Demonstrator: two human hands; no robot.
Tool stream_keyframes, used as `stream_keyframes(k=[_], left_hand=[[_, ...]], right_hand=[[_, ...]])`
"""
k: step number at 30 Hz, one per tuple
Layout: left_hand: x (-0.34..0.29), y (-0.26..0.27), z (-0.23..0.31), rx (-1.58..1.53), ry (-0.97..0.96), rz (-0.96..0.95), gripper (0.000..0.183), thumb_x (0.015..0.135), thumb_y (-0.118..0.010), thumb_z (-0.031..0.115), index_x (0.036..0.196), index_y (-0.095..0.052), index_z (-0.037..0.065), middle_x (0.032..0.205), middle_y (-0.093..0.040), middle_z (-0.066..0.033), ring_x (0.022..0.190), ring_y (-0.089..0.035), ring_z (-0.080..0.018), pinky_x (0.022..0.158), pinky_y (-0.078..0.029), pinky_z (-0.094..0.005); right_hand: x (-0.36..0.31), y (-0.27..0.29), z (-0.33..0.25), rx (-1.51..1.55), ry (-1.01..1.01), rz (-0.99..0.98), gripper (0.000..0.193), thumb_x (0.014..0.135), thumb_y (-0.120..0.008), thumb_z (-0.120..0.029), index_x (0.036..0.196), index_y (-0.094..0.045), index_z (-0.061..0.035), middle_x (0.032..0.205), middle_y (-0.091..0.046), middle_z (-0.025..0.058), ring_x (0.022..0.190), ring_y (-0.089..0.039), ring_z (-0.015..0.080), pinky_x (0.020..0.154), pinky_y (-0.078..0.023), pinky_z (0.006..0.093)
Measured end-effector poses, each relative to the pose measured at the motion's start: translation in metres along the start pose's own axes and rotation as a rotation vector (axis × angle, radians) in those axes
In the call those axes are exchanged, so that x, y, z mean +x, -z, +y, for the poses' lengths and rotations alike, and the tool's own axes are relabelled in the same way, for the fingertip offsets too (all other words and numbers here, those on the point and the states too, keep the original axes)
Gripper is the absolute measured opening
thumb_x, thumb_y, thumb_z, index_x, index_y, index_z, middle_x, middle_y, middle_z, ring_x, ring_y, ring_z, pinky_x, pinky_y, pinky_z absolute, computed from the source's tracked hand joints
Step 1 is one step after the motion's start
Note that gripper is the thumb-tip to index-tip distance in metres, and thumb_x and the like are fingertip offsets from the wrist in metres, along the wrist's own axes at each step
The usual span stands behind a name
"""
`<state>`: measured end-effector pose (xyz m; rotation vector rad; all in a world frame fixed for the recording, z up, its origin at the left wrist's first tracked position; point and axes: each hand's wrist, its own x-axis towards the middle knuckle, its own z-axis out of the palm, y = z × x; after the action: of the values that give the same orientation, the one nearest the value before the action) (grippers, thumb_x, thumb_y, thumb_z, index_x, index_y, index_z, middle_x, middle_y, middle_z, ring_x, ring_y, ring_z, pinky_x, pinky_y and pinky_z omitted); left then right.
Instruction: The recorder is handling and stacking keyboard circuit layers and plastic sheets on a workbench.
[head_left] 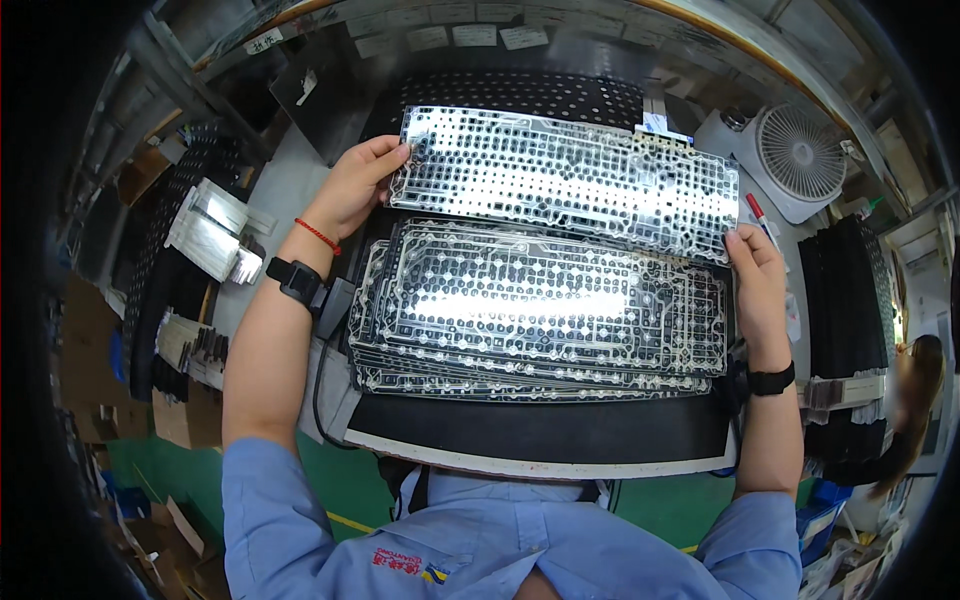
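Between my two hands I hold up a keyboard membrane sheet (565, 175), long, clear and shiny with rows of dark dots. My left hand (358, 180) pinches its left end, thumb on top. At its lower right corner, my right hand (757, 275) grips the edge with the thumb in front. Under and nearer than this sheet lies a stack of similar keyboard membrane sheets (540, 310), slightly fanned, with pale circuit lines on them. The stack rests on a black mat (530, 430).
A white fan (800, 155) stands at the back right, with a red marker (755, 207) near it. Behind the held sheet is a black perforated panel (520, 92). Bundles of sheets (215, 230) sit at the left. Another person's arm (915, 400) shows at the far right.
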<state>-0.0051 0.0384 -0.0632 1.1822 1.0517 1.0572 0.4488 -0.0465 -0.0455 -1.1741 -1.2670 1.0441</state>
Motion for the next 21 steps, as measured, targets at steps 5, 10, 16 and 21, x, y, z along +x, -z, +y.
stream_keyframes(k=[5,10,16,21], left_hand=[[-0.002,-0.001,0.004,0.074,0.023,-0.053,0.024,0.095,-0.054,0.026,0.107,-0.062,0.006,0.083,-0.059,0.0077,0.064,-0.045,0.0006,0.058,-0.036,-0.0163],[-0.002,-0.007,0.004,0.069,0.021,-0.010,0.019,0.096,-0.053,0.024,0.103,-0.061,0.008,0.080,-0.056,0.0088,0.067,-0.043,0.0002,0.061,-0.034,-0.0170],[-0.001,0.005,-0.002,0.017,-0.092,-0.036,0.014,0.095,-0.056,0.021,0.101,-0.063,0.011,0.091,-0.058,0.0076,0.078,-0.051,-0.0024,0.073,-0.041,-0.0185],[-0.002,-0.003,0.002,0.044,-0.149,0.058,0.018,0.093,-0.057,0.012,0.109,-0.061,0.007,0.112,-0.059,-0.0003,0.097,-0.055,-0.0093,0.081,-0.041,-0.0204]], right_hand=[[0.000,0.005,0.005,-0.003,0.021,0.024,0.019,0.095,-0.055,-0.017,0.102,-0.061,-0.0001,0.086,-0.062,-0.0023,0.073,-0.051,0.0017,0.068,-0.040,0.0173],[-0.001,0.004,0.000,-0.041,0.016,0.068,0.019,0.095,-0.055,-0.019,0.100,-0.061,-0.0023,0.080,-0.060,-0.0042,0.062,-0.045,0.0001,0.056,-0.036,0.0153],[-0.003,0.008,0.000,-0.004,0.089,0.110,0.019,0.095,-0.056,-0.020,0.100,-0.061,-0.0023,0.075,-0.058,-0.0033,0.055,-0.043,0.0015,0.053,-0.035,0.0167],[-0.004,0.002,-0.006,0.108,0.070,0.200,0.017,0.094,-0.056,-0.017,0.102,-0.060,-0.0016,0.077,-0.060,-0.0025,0.059,-0.047,0.0021,0.056,-0.037,0.0166]])
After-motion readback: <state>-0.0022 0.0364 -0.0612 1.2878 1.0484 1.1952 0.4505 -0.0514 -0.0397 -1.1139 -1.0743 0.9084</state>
